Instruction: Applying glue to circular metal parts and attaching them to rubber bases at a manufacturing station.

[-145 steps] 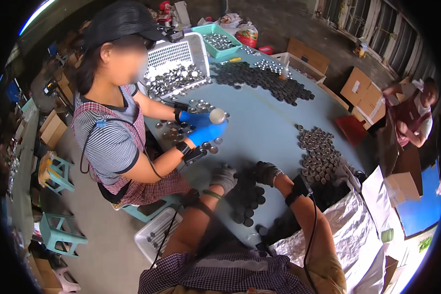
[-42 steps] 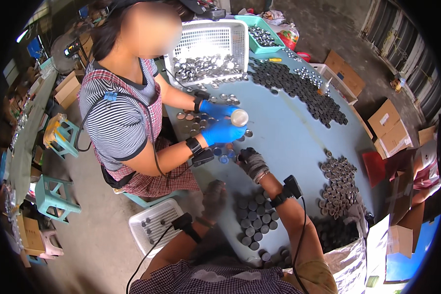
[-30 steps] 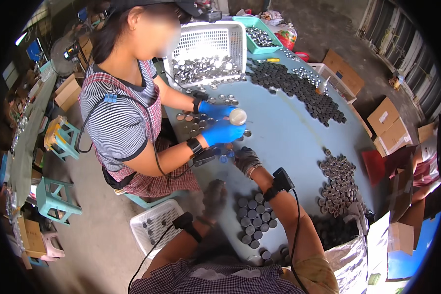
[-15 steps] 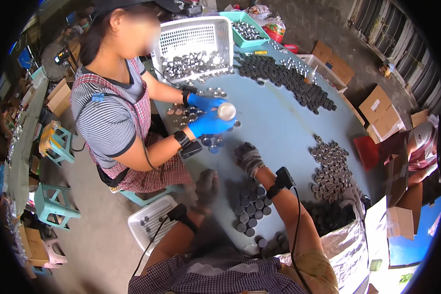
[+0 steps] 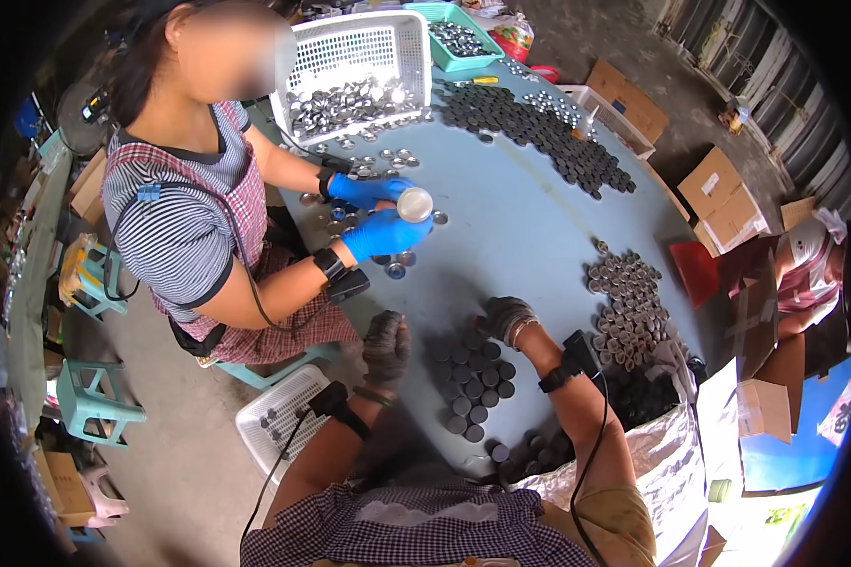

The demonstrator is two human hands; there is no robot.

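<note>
My left hand (image 5: 386, 350), in a dark grey work glove, hovers by the table's near left edge. Its fingers are curled closed, and whatever lies inside them is hidden. My right hand (image 5: 509, 317), gloved alike, is at the far side of a cluster of black round caps (image 5: 476, 389). Its bent fingertips come down on the cluster's far end; I cannot make out what is between them. Across the table corner, a co-worker's blue-gloved hands (image 5: 383, 234) hold a pale round disc-shaped piece (image 5: 414, 204). Small metal cups (image 5: 395, 270) lie under and around those hands.
Silvery round cups (image 5: 626, 302) are grouped at the right of the blue table (image 5: 529, 236). Many dark discs (image 5: 539, 137) spread at its back. A white basket (image 5: 350, 47) and a teal tray (image 5: 482, 62) hold metal parts. A sack (image 5: 624, 463) of black caps stands near my right forearm.
My right hand has moved right and toward me, onto the black caps. My left hand has risen slightly, still curled. The view has shifted a little; the co-worker still holds the pale disc.
</note>
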